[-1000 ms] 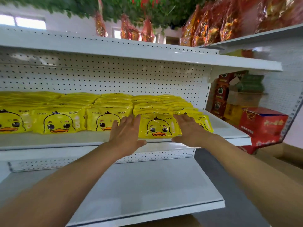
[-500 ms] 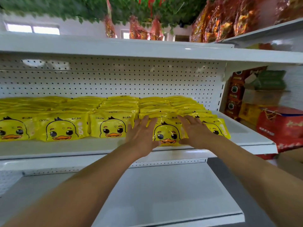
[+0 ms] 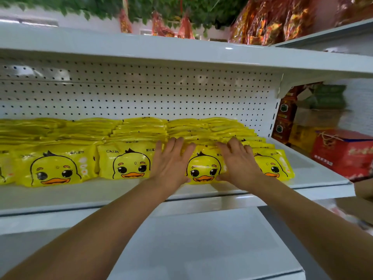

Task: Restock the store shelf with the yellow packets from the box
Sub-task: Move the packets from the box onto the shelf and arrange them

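Rows of yellow packets [image 3: 129, 164] with a duck face lie overlapped on the white middle shelf [image 3: 101, 196], filling it from the left edge to near the right end. My left hand [image 3: 171, 162] and my right hand [image 3: 240, 164] lie flat on either side of the front yellow packet [image 3: 203, 168] in the second row from the right. The fingers point to the back and the thumbs sit at its front edge, holding it between them. Another packet [image 3: 276, 166] shows just right of my right hand.
A white perforated back panel [image 3: 141, 98] and an upper shelf [image 3: 181, 55] bound the space above. A lower white shelf [image 3: 201, 245] juts out under my arms. Red gift boxes [image 3: 343, 154] stand at the right, and a brown cardboard edge [image 3: 363, 190] shows beside them.
The camera has come closer to the shelf. Both hands have slid further onto the front packet and closed in on its two sides.
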